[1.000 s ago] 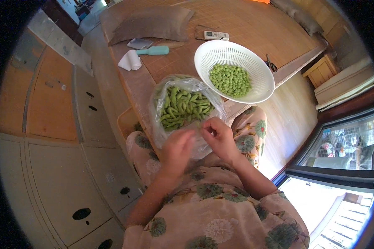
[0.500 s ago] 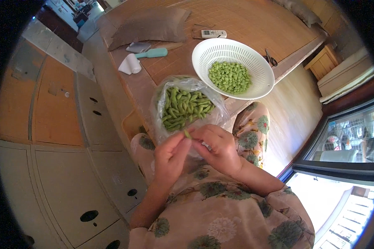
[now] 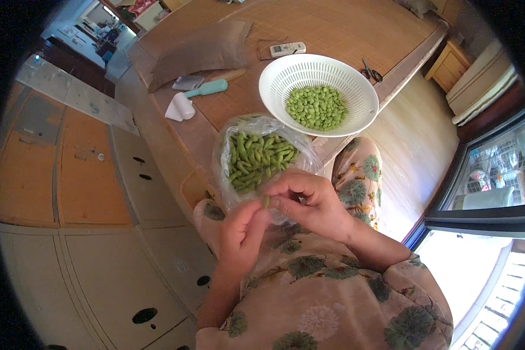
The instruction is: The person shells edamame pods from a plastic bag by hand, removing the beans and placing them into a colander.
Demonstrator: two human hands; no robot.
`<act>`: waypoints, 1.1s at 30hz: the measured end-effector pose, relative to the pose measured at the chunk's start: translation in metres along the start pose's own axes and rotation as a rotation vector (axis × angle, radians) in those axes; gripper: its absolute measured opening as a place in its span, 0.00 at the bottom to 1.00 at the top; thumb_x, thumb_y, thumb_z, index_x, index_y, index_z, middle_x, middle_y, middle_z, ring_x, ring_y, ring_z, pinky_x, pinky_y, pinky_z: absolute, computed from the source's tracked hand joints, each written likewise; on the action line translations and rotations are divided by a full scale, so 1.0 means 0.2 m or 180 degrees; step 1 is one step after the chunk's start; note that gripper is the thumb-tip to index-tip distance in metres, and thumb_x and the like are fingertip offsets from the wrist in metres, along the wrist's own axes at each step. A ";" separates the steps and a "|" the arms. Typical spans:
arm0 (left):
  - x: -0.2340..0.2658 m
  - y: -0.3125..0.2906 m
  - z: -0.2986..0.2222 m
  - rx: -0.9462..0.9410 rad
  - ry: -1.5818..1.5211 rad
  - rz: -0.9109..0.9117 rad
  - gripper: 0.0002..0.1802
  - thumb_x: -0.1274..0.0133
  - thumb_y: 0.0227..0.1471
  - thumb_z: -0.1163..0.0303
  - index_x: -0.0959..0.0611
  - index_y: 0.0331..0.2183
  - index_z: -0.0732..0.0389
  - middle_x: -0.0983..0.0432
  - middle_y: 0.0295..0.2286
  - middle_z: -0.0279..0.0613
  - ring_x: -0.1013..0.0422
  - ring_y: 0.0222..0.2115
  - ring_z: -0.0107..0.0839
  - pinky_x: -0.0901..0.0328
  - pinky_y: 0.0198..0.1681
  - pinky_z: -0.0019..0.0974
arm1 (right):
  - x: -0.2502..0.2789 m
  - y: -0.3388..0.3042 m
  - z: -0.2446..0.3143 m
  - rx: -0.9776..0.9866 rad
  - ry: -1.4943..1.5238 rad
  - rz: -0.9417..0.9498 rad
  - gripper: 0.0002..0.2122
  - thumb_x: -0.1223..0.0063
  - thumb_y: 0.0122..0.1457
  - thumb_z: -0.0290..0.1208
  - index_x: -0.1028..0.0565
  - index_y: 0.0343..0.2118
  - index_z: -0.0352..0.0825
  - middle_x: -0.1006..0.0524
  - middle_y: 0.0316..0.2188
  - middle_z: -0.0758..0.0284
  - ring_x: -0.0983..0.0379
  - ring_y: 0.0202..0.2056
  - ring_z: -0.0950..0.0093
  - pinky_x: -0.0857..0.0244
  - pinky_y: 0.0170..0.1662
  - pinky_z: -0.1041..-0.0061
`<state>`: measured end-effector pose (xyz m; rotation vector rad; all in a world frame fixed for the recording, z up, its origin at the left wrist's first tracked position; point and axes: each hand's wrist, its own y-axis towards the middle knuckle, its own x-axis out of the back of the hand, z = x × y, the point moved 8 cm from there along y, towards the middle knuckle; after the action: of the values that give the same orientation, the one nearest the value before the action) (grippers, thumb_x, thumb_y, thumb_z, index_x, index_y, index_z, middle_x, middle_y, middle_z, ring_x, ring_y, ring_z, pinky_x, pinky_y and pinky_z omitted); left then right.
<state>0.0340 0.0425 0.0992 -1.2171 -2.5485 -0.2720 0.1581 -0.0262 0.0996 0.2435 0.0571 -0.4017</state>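
Close in front of my body, a green soybean pod (image 3: 266,202) is pinched between both hands; only a small part of it shows. My left hand (image 3: 242,233) grips it with thumb and fingers from the left. On the right side my right hand (image 3: 315,204) holds it too, thumb against a curled forefinger. Just beyond the hands, a clear plastic bag (image 3: 307,147) lies spread, full of green soybean pods (image 3: 256,157). Past the bag, to the right, stands a white slotted colander (image 3: 280,81) with shelled green beans (image 3: 316,108) in its bottom.
The bag and colander rest on a mat-covered bed (image 3: 332,35). Farther back are a remote control (image 3: 287,49), a pillow (image 3: 204,55), black scissors (image 3: 371,72), a teal-handled tool (image 3: 207,88) and a white roll (image 3: 180,108). Cabinets (image 3: 87,262) line the left; a window (image 3: 490,169) is at right.
My right hand has tilted and its fingers have risen slightly over the pod. Both hands still meet at the pod, a little lower. The whole view has turned somewhat.
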 end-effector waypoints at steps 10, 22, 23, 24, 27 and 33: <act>0.02 0.02 -0.12 -0.0663 0.0695 -0.0286 0.09 0.48 0.51 0.80 0.21 0.38 0.70 0.27 0.27 0.44 0.30 0.27 0.30 0.36 0.31 0.30 | 0.00 -0.03 -0.04 -0.0196 0.0308 -0.0141 0.05 0.46 0.54 0.18 0.22 0.34 0.30 0.26 0.28 0.68 0.30 0.31 0.82 0.36 0.32 0.82; 0.00 0.04 -0.15 -0.0663 0.1021 -0.0252 0.09 0.45 0.50 0.75 0.21 0.35 0.68 0.25 0.28 0.46 0.29 0.29 0.38 0.35 0.34 0.36 | 0.03 -0.04 -0.07 -0.0282 0.0324 -0.0197 0.05 0.45 0.54 0.19 0.21 0.34 0.30 0.25 0.27 0.69 0.31 0.29 0.83 0.37 0.31 0.83; -0.01 0.04 -0.16 -0.0693 0.1127 -0.0259 0.08 0.45 0.50 0.75 0.21 0.34 0.68 0.25 0.28 0.46 0.29 0.29 0.39 0.36 0.33 0.37 | 0.03 -0.04 -0.07 -0.0311 0.0374 -0.0185 0.05 0.45 0.54 0.19 0.21 0.34 0.30 0.25 0.27 0.69 0.30 0.29 0.83 0.37 0.31 0.83; -0.01 0.04 -0.16 -0.0723 0.1235 -0.0268 0.08 0.45 0.50 0.75 0.21 0.34 0.68 0.26 0.28 0.46 0.29 0.29 0.40 0.36 0.33 0.38 | 0.03 -0.04 -0.08 -0.0338 0.0425 -0.0172 0.05 0.45 0.54 0.19 0.21 0.34 0.31 0.25 0.27 0.69 0.30 0.29 0.83 0.37 0.31 0.83; -0.01 0.04 -0.17 -0.0858 0.1341 -0.0286 0.08 0.46 0.50 0.76 0.21 0.34 0.67 0.26 0.27 0.47 0.29 0.28 0.41 0.36 0.33 0.38 | 0.03 -0.04 -0.09 -0.0375 0.0461 -0.0177 0.05 0.45 0.54 0.19 0.21 0.34 0.31 0.25 0.26 0.69 0.30 0.29 0.83 0.37 0.31 0.83; -0.02 0.04 -0.13 -0.0742 0.1354 -0.0286 0.08 0.47 0.50 0.75 0.22 0.34 0.66 0.27 0.26 0.46 0.30 0.29 0.44 0.39 0.41 0.44 | 0.02 -0.04 -0.09 -0.0295 0.0303 -0.0366 0.07 0.45 0.51 0.18 0.22 0.33 0.30 0.25 0.25 0.68 0.31 0.27 0.82 0.37 0.29 0.82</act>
<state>0.0479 0.0365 0.1231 -0.9896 -2.2432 -0.7784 0.1589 -0.0306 0.0794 0.1683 0.1834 -0.5004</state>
